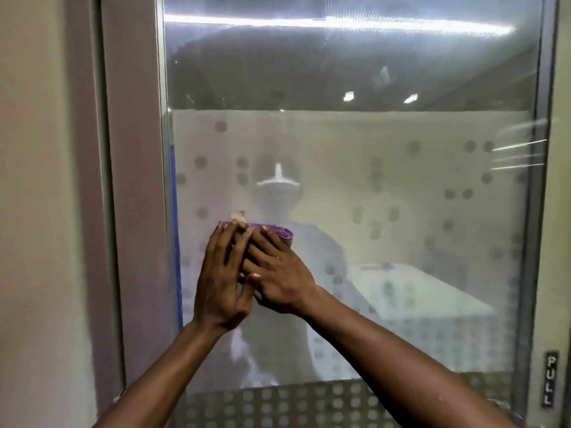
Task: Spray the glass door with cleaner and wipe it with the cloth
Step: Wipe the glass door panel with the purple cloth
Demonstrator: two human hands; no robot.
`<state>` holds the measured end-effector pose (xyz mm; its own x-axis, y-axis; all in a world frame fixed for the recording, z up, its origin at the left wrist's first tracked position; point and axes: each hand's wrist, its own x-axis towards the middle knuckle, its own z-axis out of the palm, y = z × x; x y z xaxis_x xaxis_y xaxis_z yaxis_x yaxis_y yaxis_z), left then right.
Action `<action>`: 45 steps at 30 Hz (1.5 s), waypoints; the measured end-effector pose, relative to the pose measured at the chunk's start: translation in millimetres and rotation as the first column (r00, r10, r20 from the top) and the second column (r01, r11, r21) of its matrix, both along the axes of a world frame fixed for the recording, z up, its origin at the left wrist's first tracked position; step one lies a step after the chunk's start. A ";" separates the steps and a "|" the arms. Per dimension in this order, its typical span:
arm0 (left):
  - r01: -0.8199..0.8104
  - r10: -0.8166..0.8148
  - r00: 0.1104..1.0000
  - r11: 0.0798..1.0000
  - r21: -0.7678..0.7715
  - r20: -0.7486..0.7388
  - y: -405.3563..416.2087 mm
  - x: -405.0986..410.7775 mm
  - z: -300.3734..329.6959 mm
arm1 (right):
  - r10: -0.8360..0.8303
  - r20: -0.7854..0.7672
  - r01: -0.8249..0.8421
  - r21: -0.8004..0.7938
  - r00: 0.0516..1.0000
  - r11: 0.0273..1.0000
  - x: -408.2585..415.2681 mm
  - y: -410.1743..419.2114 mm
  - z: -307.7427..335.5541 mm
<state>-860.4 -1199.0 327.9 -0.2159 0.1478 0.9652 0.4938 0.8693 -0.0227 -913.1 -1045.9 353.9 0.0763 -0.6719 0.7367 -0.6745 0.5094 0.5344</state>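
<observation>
The glass door fills the view, with a frosted band dotted with grey circles across its middle. A folded purple cloth is pressed flat against the glass at the left of the pane. My left hand and my right hand lie side by side on top of the cloth, their fingers overlapping, and only the cloth's upper edge shows above the fingertips. No spray bottle is in view.
A metal door frame runs down the left, beside a beige wall. On the right frame is a small vertical "PULL" label. The glass reflects ceiling lights and a person's outline.
</observation>
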 end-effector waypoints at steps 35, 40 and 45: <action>-0.051 0.052 0.976 0.999 0.010 -0.211 28.7 -50.1 -27.5 | 0.100 0.237 0.253 -0.946 0.966 -0.203 -36.8 150.4 -22.4; -0.046 0.050 0.979 0.999 0.022 -0.197 24.8 -52.1 -28.7 | -0.099 0.223 0.243 -0.908 0.970 0.342 -18.1 45.6 -12.3; 0.110 -0.106 0.975 0.994 0.011 -0.194 20.8 -45.7 -28.9 | -0.155 0.077 0.169 -0.636 0.985 0.753 -8.2 -21.1 -52.9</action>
